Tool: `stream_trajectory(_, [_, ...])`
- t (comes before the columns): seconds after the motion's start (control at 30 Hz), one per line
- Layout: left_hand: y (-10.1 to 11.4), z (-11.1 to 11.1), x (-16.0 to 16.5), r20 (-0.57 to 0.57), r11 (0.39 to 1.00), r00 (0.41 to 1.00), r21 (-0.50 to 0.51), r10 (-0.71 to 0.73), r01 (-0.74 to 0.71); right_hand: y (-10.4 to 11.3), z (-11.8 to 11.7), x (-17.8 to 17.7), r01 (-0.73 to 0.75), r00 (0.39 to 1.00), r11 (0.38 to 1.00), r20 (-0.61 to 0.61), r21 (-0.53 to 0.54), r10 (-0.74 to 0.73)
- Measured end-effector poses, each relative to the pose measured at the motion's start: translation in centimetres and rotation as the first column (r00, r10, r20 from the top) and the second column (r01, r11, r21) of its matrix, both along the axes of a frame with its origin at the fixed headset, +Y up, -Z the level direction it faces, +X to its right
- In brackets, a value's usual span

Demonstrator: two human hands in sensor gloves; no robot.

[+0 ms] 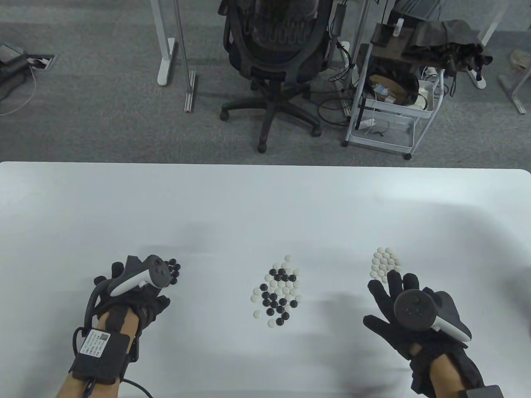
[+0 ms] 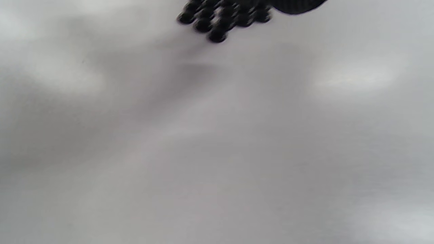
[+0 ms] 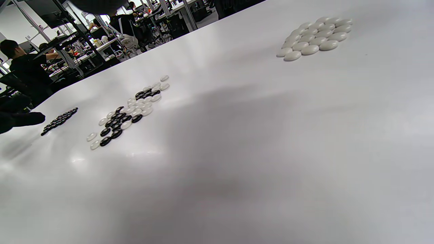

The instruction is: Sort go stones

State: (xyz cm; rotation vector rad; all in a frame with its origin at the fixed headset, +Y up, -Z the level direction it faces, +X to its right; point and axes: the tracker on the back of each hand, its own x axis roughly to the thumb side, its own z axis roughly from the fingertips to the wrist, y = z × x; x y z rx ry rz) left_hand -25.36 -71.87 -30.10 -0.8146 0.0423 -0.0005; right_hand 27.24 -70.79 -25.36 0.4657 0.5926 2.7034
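Stones lay in 3 groups on the white table: a mixed pile of black and white at the middle, a black cluster at the left, a white cluster at the right. The left hand sat just beside the black cluster, partly covering it; whether its fingers held anything could not be told. The right hand hovered near the white cluster, fingers spread and straight, holding nothing.

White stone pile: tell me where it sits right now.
In the table view the white stone pile lies on the table's right side, just beyond the right hand's spread fingertips and to the right of the mixed stones at the centre.
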Motion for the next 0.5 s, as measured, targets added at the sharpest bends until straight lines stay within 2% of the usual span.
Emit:
stream_trajectory(0.1, [1.4, -0.1, 3.4, 0.105, 0.999, 0.994, -0.009, 0.033, -0.032, -0.1, 0.0, 0.0, -0.004, 1.000, 1.000, 0.000, -0.005, 0.004])
stream_trajectory(0.23, [2.0, -0.1, 7.9, 0.237, 0.997, 0.969, -0.032, 0.070, -0.064, 0.0, 0.1, 0.0, -0.003, 1.000, 1.000, -0.002, 0.001, 0.003])
stream_trajectory(0.5, [0.5, 1.7, 18.1, 0.504, 0.990, 0.854, -0.112, 0.128, -0.082, 0.0, 0.1, 0.0, -0.003, 1.000, 1.000, -0.001, 0.003, 0.003])
